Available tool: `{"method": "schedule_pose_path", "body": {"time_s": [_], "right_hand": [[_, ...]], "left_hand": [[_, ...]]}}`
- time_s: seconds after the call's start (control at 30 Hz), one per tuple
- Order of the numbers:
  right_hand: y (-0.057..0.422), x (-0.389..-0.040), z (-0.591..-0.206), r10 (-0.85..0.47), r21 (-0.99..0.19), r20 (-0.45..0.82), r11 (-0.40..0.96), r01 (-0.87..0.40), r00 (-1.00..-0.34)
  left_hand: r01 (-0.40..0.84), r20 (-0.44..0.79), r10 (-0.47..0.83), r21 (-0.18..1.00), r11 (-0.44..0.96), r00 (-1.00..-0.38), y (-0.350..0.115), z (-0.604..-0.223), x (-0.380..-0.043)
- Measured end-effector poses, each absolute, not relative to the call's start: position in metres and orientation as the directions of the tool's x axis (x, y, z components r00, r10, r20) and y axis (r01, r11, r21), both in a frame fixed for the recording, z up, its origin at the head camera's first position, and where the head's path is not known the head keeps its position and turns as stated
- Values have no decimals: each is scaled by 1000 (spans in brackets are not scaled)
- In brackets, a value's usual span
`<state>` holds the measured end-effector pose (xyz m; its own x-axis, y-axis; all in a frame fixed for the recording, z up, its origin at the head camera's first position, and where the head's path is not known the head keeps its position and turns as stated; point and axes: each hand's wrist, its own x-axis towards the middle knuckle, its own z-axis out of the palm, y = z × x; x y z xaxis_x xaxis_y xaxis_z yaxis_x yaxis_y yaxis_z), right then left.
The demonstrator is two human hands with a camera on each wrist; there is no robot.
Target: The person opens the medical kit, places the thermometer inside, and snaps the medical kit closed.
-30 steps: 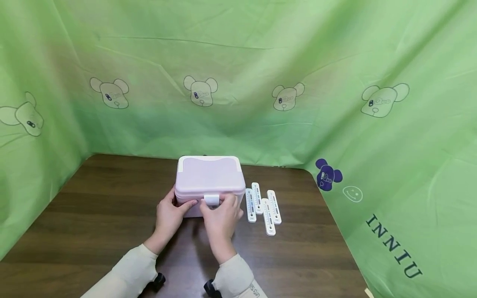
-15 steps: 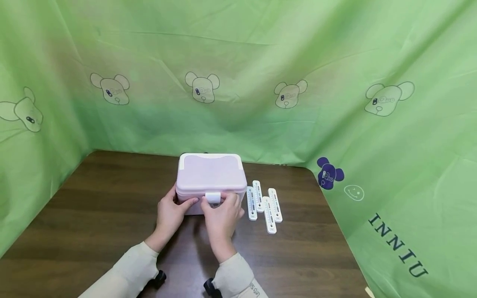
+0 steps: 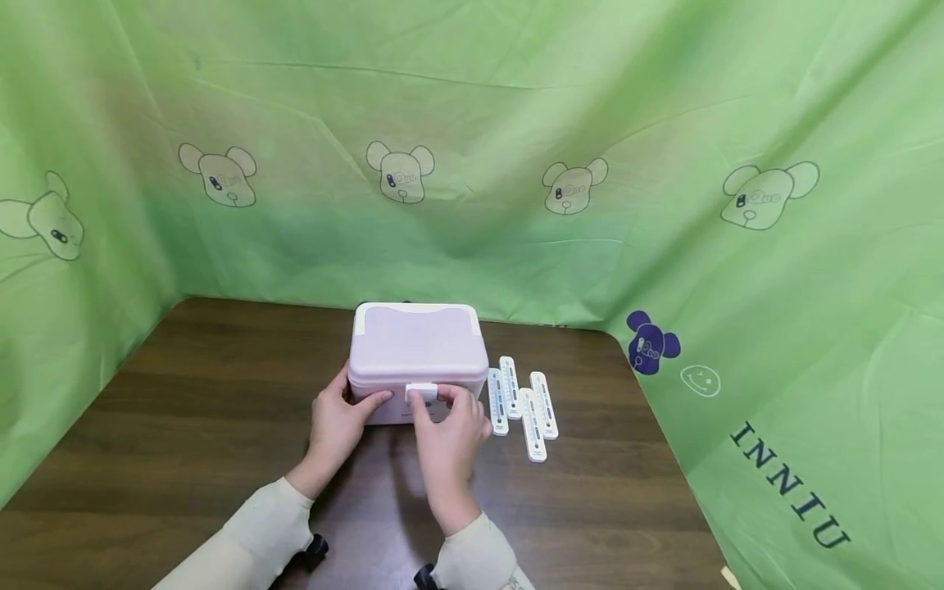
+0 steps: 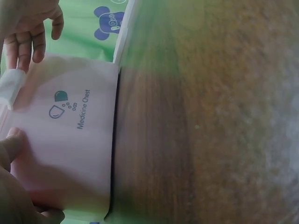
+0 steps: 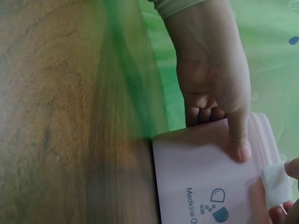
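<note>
A pink and lilac medicine chest (image 3: pixel 418 340) stands on the table with its lid down. My left hand (image 3: pixel 335 430) grips its left front corner, the thumb flat on the front and the fingers round the side. At the front centre, my right hand (image 3: pixel 448 438) pinches the white latch (image 3: pixel 422 388) between thumb and fingers. The right wrist view shows that latch (image 5: pixel 275 183) at the lid seam. "Medicine Chest" and a capsule picture are printed on the chest's front (image 4: pixel 70 135) in the left wrist view.
Several white thermometers (image 3: pixel 534 426) lie close to the chest's right side on the brown wooden table (image 3: pixel 221 410). A green curtain (image 3: pixel 472 98) with bear-head prints surrounds the table at the back and sides.
My right hand has shifted slightly right, and its thumb has moved from the latch's left edge onto its front. Less of the latch's face shows. My left hand keeps its grip.
</note>
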<state>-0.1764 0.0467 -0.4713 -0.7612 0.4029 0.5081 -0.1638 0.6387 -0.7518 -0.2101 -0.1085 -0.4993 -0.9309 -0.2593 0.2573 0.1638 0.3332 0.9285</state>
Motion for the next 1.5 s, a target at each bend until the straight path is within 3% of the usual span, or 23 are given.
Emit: {"method": "schedule_pose_path", "body": {"time_s": [0.37, 0.67, 1.07, 1.5], "right_hand": [[61, -170, -472, 392, -826, 446, 526, -202, -805], [76, -175, -478, 307, -872, 398, 420, -252, -864], [88, -186, -489, 183, -809, 475, 477, -345, -861], [136, -193, -475, -170, -647, 455, 612, -456, -874]], "left_hand": [[152, 247, -255, 928, 341, -935, -108, -498, -210], [159, 258, -246, 920, 359, -934, -110, -497, -210], [169, 258, -230, 923, 345, -938, -111, -497, -210], [183, 255, -98, 866, 465, -962, -126, -487, -207]]}}
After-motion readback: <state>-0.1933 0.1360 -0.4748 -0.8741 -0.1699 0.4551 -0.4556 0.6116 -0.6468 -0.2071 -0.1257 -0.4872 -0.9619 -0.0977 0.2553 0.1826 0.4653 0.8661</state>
